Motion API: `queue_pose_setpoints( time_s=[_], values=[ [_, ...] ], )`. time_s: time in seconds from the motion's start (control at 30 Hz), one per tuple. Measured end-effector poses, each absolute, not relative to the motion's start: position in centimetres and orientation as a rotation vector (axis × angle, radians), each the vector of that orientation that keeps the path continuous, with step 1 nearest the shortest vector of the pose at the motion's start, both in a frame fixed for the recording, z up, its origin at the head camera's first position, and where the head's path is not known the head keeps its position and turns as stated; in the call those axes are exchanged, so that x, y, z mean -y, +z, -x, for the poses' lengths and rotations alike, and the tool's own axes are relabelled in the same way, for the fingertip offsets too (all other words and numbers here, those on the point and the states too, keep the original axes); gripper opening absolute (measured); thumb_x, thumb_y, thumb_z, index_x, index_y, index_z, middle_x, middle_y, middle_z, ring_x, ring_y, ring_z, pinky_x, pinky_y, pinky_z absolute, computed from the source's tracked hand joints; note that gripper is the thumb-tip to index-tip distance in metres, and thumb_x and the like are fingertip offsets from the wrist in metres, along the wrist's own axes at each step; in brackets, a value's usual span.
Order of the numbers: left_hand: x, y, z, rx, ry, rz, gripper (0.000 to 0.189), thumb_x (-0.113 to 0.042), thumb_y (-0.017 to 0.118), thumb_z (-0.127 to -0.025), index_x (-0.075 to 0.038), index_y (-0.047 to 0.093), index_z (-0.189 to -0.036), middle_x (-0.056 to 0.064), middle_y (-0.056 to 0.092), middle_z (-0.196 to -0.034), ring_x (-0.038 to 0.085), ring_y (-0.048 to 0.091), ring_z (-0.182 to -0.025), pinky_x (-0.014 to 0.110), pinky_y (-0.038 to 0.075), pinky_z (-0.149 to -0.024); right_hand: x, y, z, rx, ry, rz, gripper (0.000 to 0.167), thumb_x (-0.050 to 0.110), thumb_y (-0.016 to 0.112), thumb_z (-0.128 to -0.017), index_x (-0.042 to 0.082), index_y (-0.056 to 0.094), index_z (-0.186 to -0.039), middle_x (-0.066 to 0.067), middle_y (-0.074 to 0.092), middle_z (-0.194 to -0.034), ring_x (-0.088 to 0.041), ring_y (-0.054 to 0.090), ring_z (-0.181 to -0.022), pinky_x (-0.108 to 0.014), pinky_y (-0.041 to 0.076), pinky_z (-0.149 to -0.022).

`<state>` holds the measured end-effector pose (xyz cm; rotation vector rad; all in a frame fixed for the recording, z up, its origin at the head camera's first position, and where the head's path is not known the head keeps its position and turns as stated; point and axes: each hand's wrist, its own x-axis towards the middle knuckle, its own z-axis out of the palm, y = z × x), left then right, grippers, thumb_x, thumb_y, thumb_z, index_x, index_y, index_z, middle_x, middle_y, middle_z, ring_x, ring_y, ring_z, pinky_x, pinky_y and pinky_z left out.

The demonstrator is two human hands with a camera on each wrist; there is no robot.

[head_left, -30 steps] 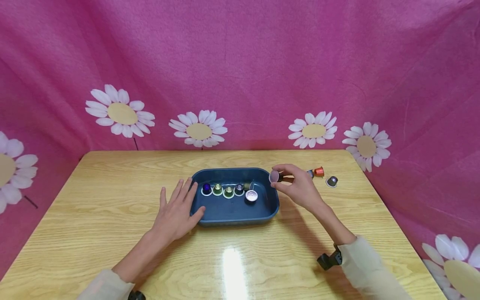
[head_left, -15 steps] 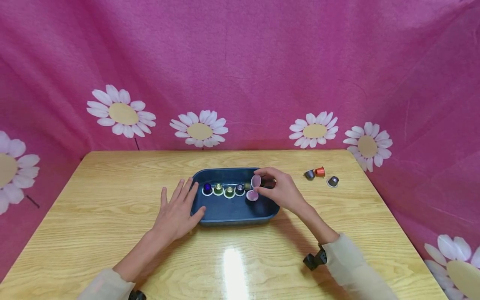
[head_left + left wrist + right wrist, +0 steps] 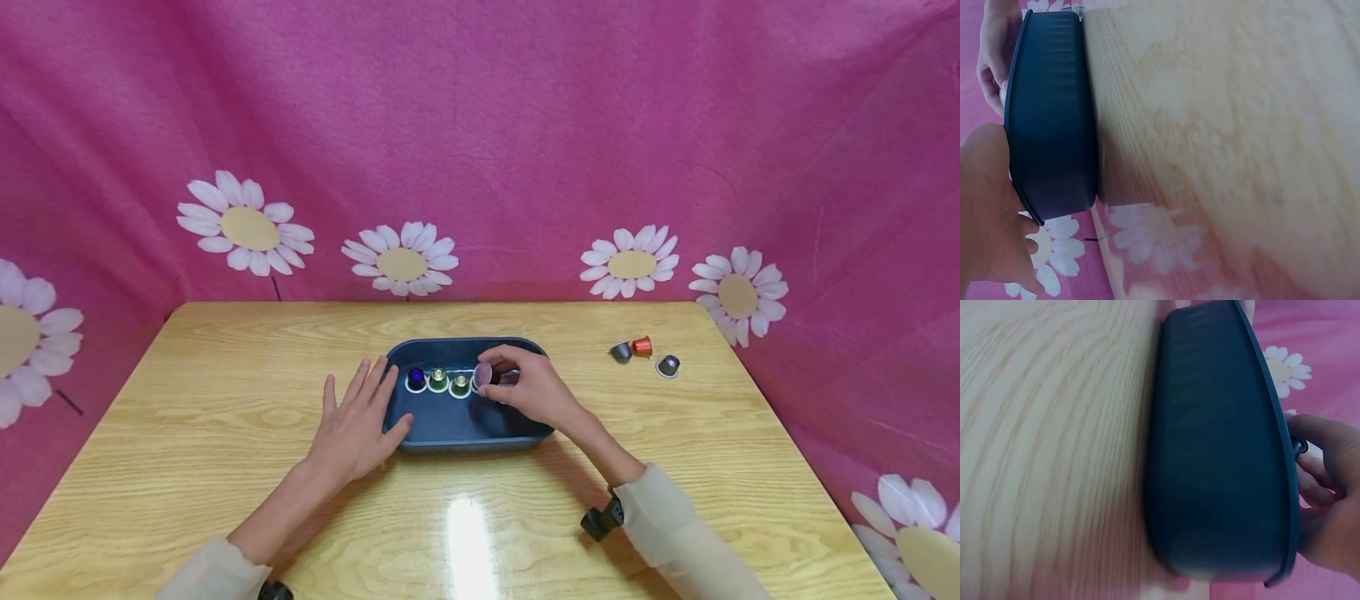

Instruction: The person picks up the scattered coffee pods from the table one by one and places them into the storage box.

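My right hand [image 3: 536, 387] pinches a coffee capsule [image 3: 483, 375] between thumb and fingers, over the inside of a dark blue tray [image 3: 465, 444]. Its round pale lid faces left. In the right wrist view, part of the dark capsule [image 3: 1299, 447] shows past the tray's rim. My left hand [image 3: 352, 429] rests at the tray's left end, fingers spread, touching the rim. Inside the tray stand a deep blue capsule [image 3: 416, 381] and two green capsules [image 3: 438, 381], lids down. The tray's right part is hidden by my right hand.
To the right on the wooden table [image 3: 225, 375] are a red capsule [image 3: 642, 347], a dark grey capsule [image 3: 621, 352] on its side and another dark capsule [image 3: 668, 365] standing upright. A pink flowered cloth [image 3: 510, 167] hangs behind the table.
My right hand has carried the capsule left, from the tray's right rim to over its middle. It now covers capsules that were visible before. My left hand has stayed in place.
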<state>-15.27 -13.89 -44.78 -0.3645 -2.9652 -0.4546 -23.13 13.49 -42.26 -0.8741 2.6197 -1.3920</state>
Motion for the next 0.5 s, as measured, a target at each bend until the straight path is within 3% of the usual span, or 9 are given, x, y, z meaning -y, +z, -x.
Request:
queue_pose_setpoints(
  time_s=[0.5],
  values=[
    [13.9,-44.8,15.4,2.986,-0.453,0.357,0.077,-0.048,0.056,-0.097,-0.003,0.033,-0.155,0.017,0.023,-0.162,0.037,0.014,-0.15,0.069,0.0,-0.111,-9.7,-42.9,22.7,-2.61,-1.236,0.92,0.037,0.017,0.083,-0.083,0.008,0.069,-0.116,0.001,0.071,-0.1,-0.014,0.067,-0.094,-0.031,0.055,-0.082]
  ],
)
